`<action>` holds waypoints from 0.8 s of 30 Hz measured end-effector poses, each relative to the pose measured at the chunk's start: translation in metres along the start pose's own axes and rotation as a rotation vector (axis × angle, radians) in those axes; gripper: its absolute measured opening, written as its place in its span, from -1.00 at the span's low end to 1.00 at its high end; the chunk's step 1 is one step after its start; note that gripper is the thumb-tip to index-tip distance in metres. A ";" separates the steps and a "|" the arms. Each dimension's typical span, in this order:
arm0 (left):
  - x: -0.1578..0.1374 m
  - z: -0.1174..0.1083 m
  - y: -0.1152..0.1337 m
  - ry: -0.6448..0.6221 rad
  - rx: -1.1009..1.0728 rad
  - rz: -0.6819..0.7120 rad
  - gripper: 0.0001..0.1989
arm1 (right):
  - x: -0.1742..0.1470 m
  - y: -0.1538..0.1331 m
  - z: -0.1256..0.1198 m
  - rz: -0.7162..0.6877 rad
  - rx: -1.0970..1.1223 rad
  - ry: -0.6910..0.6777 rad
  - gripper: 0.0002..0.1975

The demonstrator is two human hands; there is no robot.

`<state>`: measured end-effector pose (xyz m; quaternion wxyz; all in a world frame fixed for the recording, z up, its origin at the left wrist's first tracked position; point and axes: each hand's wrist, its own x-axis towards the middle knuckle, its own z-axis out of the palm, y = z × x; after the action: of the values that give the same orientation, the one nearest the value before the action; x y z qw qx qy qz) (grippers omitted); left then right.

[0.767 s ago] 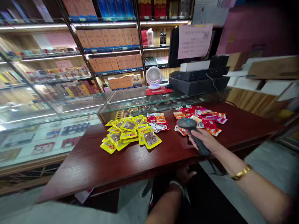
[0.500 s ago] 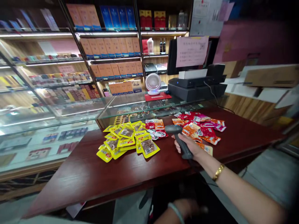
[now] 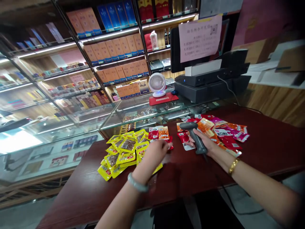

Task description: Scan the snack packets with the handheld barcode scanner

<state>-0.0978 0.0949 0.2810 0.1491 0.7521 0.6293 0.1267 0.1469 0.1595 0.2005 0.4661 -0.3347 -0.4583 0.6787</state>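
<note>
Head view: tall shelves (image 3: 114, 61) of grained wood, lined with upright rectangular boxes, rise behind a flat-topped glass case (image 3: 133, 105). In front spreads the counter (image 3: 181, 178), dark red, smooth and glossy. A black monitor (image 3: 175, 51) carries a pink paper sheet (image 3: 200, 38); near it stands a round white fan (image 3: 157, 83) with a ribbed grille. Shiny, flat, square-edged yellow packets (image 3: 126, 149) overlap in a heap on the counter; farther right lie crinkled red, orange and purple packets (image 3: 224, 133). The right hand (image 3: 205, 141) wraps the handle of a matte dark scanner (image 3: 197, 140) above that pile's near left edge. The left hand (image 3: 156, 151), fingers curled, is at a few red-and-orange packets (image 3: 158, 132) beside the yellow heap; whether it grips one, I cannot tell. Round its wrist sits a smooth pale bangle (image 3: 137, 183); a faceted gold bracelet (image 3: 233, 166) circles the right.
</note>
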 end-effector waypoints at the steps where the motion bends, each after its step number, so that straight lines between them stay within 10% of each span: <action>1: 0.025 0.000 -0.003 0.107 0.131 -0.067 -0.45 | 0.001 -0.002 -0.002 0.016 0.035 -0.001 -0.54; 8: 0.116 0.039 -0.033 0.066 0.366 -0.324 -0.21 | -0.009 -0.015 0.010 0.057 0.107 -0.030 -0.57; 24: 0.081 0.052 -0.036 0.247 -0.299 -0.060 -0.67 | -0.051 0.005 0.046 -0.136 -0.063 0.090 -0.61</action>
<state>-0.0965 0.1776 0.2193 0.1845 0.6811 0.6392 0.3057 0.1221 0.0961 0.2135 0.5204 -0.3473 -0.4797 0.6152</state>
